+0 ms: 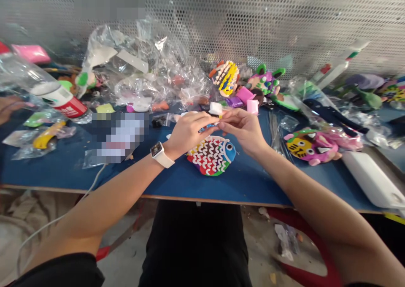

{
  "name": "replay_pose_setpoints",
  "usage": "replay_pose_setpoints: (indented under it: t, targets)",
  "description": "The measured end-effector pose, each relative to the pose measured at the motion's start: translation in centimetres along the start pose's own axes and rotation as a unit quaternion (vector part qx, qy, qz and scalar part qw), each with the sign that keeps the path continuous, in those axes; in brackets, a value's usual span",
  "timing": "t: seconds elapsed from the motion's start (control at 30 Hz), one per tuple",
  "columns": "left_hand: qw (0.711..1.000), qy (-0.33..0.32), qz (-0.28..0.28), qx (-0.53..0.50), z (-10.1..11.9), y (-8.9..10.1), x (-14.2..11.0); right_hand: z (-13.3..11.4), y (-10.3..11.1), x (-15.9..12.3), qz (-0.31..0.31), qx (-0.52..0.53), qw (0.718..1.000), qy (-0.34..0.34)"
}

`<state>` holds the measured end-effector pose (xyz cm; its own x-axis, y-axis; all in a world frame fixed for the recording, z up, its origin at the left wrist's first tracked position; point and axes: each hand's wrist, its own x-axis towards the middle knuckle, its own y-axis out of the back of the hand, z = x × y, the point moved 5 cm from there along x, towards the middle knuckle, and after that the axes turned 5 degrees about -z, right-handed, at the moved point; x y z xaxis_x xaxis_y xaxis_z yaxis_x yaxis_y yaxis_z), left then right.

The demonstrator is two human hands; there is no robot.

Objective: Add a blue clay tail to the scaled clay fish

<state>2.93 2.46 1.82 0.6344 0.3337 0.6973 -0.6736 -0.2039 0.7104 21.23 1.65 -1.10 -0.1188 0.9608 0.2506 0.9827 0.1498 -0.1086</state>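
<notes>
Left hand (192, 128) and right hand (248, 131) near frame centre, close together, both curled narrow; whether either grips anything cannot be told. Multicoloured fish (211, 158) on blue table (259, 185), just below centre, partly hidden by left hand.

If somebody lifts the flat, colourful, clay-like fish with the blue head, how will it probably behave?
The fish probably will not roll, because it lies flat on the blue tabletop. Its raised white scales might be squashed or detach if gripped, as they sit on its surface.
</notes>
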Motion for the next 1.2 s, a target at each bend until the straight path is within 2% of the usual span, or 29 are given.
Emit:
replay_pose_setpoints:
  t: [0.17,0.27,0.4,0.63,0.93,1.2]
  targets:
    - [1.000,0.006,0.009,0.001,-0.03,0.09,0.02,0.20,-0.20,-0.01,-0.011,0.011,1.000,-0.018]
    - [1.000,0.026,-0.002,-0.004,-0.05,0.09,0.04,0.13,-0.22,0.06,-0.009,0.015,1.000,-0.013]
    - [0.999,0.033,0.016,-0.020,0.02,0.38,0.04,0.10,-0.17,0.10,-0.004,0.022,1.000,-0.006]
    - [0.997,0.057,-0.006,-0.042,0.09,0.06,0.15,0.15,-0.09,0.02,-0.004,0.006,1.000,-0.001]
    - [0.997,0.059,0.008,-0.045,0.15,0.21,0.16,0.23,-0.22,0.16,-0.024,0.029,0.999,-0.009]
    - [0.998,0.024,0.036,-0.039,0.26,0.39,0.20,0.48,-0.26,0.24,-0.016,0.044,0.999,-0.009]
